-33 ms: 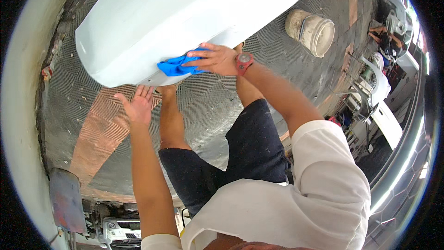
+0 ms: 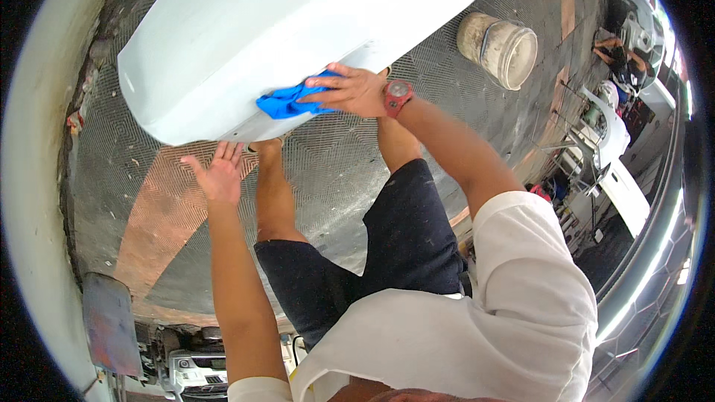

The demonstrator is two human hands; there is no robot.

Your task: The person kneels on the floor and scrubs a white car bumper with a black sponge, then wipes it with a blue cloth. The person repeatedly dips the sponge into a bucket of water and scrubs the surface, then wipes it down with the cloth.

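Note:
A large white curved panel [image 2: 246, 52], shaped like a car bumper, stretches across the upper middle of the view. Against its near side my right hand [image 2: 356, 92], with a red watch at the wrist, presses a crumpled blue cloth [image 2: 287, 103]. The fingers lie over the cloth, and part of it is hidden beneath them. My left hand [image 2: 221, 179] is open, palm up and thumb spread. Its fingertips meet the panel's near lower edge at the left; whether they bear on it I cannot tell.
Right of the panel, a dirty whitish bucket [image 2: 497, 50] stands on the dark patterned floor [image 2: 328, 201]. A pale wall [image 2: 37, 179] runs along the left. Car parts [image 2: 607, 134] and another person [image 2: 622, 59] are at the far right. A vehicle [image 2: 197, 372] shows at lower left.
My right hand and the blue cloth have shifted very slightly right along the panel. The panel sits a touch lower in the picture. My left hand stays open at its edge.

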